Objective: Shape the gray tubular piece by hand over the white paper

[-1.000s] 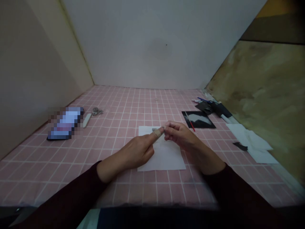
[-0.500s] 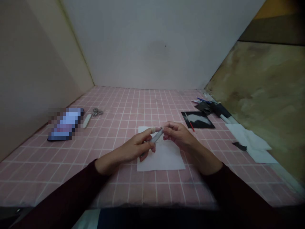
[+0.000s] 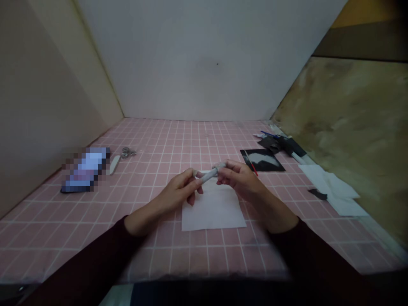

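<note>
A thin whitish tube (image 3: 208,175) slants up to the right between my hands, above a white sheet of paper (image 3: 213,210). My left hand (image 3: 183,187) is closed on its lower end, thumb along the near side. The fingers of my right hand (image 3: 237,176) pinch the upper end, where a light-coloured piece (image 3: 220,165) shows at the tip. Whether that piece is a cap or part of the tube cannot be made out. The paper lies flat on the pink tiled tabletop (image 3: 159,229), partly hidden by my hands.
At the left lie a blurred phone (image 3: 86,170), a white strip (image 3: 114,165) and small metal scissors (image 3: 127,152). To the right are a black card (image 3: 270,163) with whitish marks, a red thin brush (image 3: 253,166), dark scraps (image 3: 270,143) and white papers (image 3: 331,187).
My left hand has drawn slightly left and up. The light piece at the tube's upper end now shows between my right fingers. The whole view has shifted a little.
</note>
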A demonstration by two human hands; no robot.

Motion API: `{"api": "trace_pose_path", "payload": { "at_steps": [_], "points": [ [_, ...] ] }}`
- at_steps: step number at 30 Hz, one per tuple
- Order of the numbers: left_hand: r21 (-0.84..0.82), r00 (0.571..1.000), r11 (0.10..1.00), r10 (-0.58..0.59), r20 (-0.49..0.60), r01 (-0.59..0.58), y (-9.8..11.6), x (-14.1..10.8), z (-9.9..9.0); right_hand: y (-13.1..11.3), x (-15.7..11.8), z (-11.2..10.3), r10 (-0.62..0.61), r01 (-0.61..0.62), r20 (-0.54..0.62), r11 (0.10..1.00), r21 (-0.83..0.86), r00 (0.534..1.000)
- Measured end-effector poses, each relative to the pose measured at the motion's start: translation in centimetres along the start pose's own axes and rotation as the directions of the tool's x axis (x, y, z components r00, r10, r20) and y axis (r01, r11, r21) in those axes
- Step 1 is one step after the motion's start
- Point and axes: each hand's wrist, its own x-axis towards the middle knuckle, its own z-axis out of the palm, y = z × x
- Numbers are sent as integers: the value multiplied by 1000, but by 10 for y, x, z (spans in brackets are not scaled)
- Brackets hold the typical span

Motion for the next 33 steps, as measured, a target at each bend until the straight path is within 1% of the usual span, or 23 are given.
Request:
{"api": "trace_pose_path", "payload": {
  "at_steps": [2,4,7,9,11,13,16,18,23,27,30,33],
  "points": [
    [33,1000,999,-27,3,27,2,0,-1,0,2,-3,-29,30,-80,999,13,996],
    [46,998,997,-60,28,59,3,1,-1,0,3,-5,-46,48,-122,999,18,991],
    [31,993,996,-88,79,86,6,0,-3,0,5,-6,-49,51,-130,999,13,990],
    [18,985,995,-100,138,98,7,-1,-4,-2,5,-6,-53,56,-130,998,19,990],
    [14,974,994,-113,197,113,7,-2,-5,-3,4,-5,-49,54,-119,998,33,992],
    [18,968,994,-113,226,112,6,-2,-5,-4,3,-6,-44,48,-89,998,46,995],
    [20,967,995,-101,233,99,4,-2,-5,-4,2,-8,-55,57,-43,997,47,998],
    [12,968,994,-107,226,108,3,-2,-5,-4,2,-9,-70,71,-35,997,33,997],
    [-4,972,991,-132,196,135,2,-2,-3,-3,4,-9,-65,65,-80,998,-1,995],
    [3,968,990,-136,212,138,3,-1,-3,-4,4,-8,-52,51,-93,999,-11,994],
    [-12,962,989,-142,231,149,1,-2,-4,-5,2,-7,-47,48,-65,999,6,997],
    [-42,962,986,-146,232,160,-1,-2,-4,-6,0,-7,-57,58,-12,998,24,998]
  ]
}}
